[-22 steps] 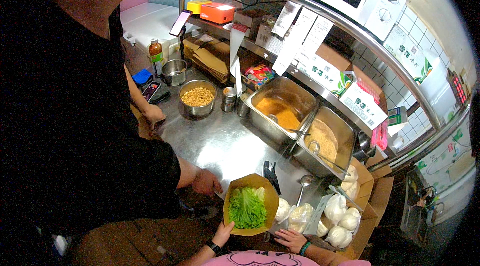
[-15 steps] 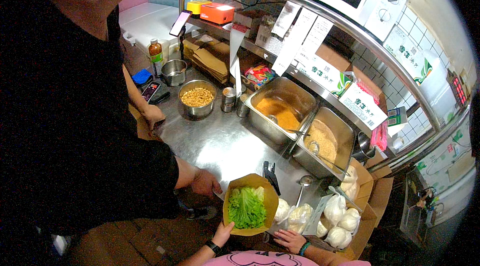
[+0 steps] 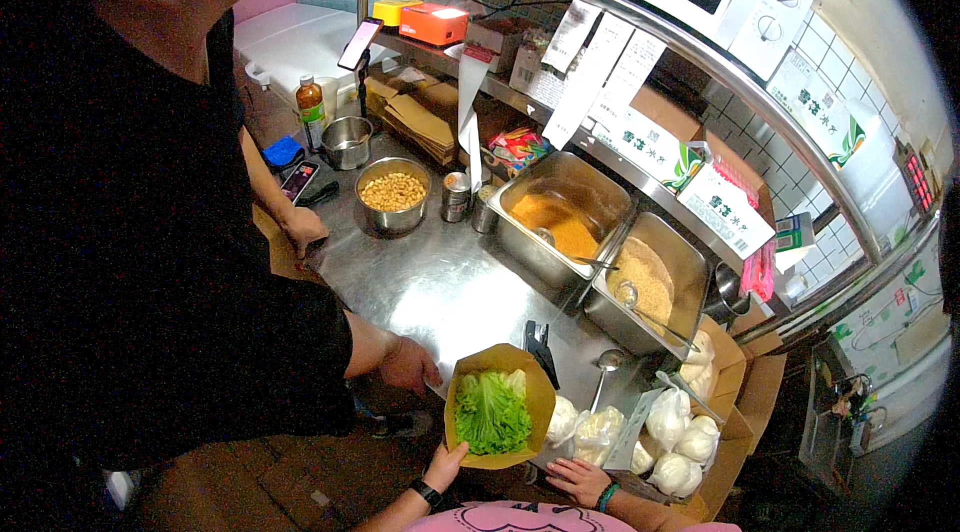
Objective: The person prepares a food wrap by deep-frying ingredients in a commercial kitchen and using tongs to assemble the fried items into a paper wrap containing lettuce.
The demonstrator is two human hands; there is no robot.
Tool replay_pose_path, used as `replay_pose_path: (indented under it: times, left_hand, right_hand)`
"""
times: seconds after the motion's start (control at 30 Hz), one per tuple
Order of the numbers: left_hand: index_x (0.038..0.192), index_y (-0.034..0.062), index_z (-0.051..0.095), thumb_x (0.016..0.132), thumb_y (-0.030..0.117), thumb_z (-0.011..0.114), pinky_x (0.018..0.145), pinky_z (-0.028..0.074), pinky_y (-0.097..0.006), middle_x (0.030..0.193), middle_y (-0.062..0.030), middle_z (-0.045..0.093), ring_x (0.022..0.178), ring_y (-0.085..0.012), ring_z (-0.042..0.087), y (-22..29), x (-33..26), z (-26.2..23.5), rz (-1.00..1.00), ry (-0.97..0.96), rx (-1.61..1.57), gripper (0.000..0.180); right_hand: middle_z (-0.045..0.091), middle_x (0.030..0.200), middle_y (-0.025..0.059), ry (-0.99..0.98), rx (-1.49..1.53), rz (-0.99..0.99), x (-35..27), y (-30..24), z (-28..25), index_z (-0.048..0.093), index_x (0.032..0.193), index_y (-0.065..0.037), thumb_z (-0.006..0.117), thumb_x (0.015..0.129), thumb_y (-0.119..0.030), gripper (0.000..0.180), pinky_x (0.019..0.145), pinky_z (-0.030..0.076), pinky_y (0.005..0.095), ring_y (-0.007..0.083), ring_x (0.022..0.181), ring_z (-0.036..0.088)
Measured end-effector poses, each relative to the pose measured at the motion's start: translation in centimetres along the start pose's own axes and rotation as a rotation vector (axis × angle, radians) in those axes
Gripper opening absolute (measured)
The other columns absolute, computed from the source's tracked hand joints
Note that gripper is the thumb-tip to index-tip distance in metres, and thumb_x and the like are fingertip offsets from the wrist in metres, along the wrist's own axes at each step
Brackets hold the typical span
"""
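My left hand grips the lower left side of a brown paper bag, its mouth spread wide. Green leaf lettuce shows inside it. My right hand rests at the table's near edge, fingers outstretched and holding nothing. Just above it lie clear plastic bags of white round food. A ladle and a black-handled tool are on the steel table past the bag.
On the left a person in black leans on the table, one hand close to the bag. Farther back stand a pot of nuts or beans, a can and two steel pans of orange powder and tan crumbs.
Almost nothing differs. The paper bag sits very slightly higher in view, still in my left hand, and the other person has shifted a little to the left.
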State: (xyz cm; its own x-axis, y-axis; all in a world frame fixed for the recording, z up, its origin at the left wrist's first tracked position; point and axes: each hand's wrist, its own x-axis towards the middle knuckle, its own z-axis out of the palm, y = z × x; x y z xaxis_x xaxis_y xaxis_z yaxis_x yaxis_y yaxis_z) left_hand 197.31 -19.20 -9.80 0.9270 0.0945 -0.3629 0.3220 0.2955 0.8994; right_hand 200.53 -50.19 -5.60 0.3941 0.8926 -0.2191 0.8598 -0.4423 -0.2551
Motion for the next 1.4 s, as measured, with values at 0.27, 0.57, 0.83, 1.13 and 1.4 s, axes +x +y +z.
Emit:
replay_pose_path:
  times: [0.27, 0.57, 0.83, 1.13, 1.4]
  left_hand:
    - [0.112, -0.0014, 0.042, 0.084, 0.017, 0.047, 0.080, 0.039, -0.030, 0.102, -0.0074, 0.051, 0.091, -0.0166, 0.048, 0.5, 0.0, 0.1, -0.029, -0.017, -0.004, 0.033]
    - [0.109, -0.0024, 0.043, 0.084, 0.020, 0.047, 0.081, 0.038, -0.030, 0.101, -0.0090, 0.052, 0.091, -0.0186, 0.048, 0.3, 0.0, 0.0, -0.027, 0.011, 0.104, 0.034]
    - [0.111, -0.0027, 0.042, 0.085, 0.022, 0.045, 0.082, 0.037, -0.029, 0.102, -0.0079, 0.051, 0.093, -0.0175, 0.047, -0.6, 0.3, -0.7, 0.028, -0.011, 0.208, 0.036]
    - [0.113, -0.0013, 0.043, 0.085, 0.024, 0.045, 0.086, 0.035, -0.029, 0.108, -0.0071, 0.050, 0.097, -0.0178, 0.047, -1.0, 0.9, -0.6, -0.008, 0.017, 0.046, 0.037]
    - [0.119, -0.0023, 0.035, 0.085, 0.018, 0.045, 0.090, 0.032, -0.030, 0.114, -0.0095, 0.045, 0.104, -0.0190, 0.042, -1.0, 0.6, -0.5, -0.030, -0.022, -0.030, 0.041]
  right_hand:
    - [0.030, 0.131, 0.0067, -0.049, -0.050, 0.002, 0.2, -0.1, -0.2, 0.042, 0.119, -0.015, 0.050, 0.074, -0.017, 0.045, 0.094, 0.028, 0.0369, 0.0229, 0.119, 0.031]
    - [0.029, 0.132, 0.0064, -0.054, -0.086, -0.005, -0.2, 0.2, 0.7, 0.040, 0.120, -0.014, 0.054, 0.070, -0.018, 0.052, 0.095, 0.026, 0.0375, 0.0225, 0.120, 0.030]
    - [0.029, 0.132, 0.0072, -0.041, -0.020, 0.010, -0.2, 0.2, 0.5, 0.038, 0.122, -0.015, 0.054, 0.071, -0.016, 0.054, 0.096, 0.025, 0.0374, 0.0236, 0.120, 0.029]
    - [0.030, 0.131, 0.0073, -0.049, -0.093, -0.001, -0.2, 0.3, 0.9, 0.040, 0.121, -0.014, 0.054, 0.069, -0.015, 0.053, 0.096, 0.026, 0.0381, 0.0234, 0.120, 0.031]
    - [0.029, 0.132, 0.0071, -0.003, -0.016, 0.003, -0.6, -0.1, 1.0, 0.041, 0.119, -0.016, 0.054, 0.070, -0.016, 0.051, 0.096, 0.027, 0.0395, 0.0240, 0.120, 0.030]
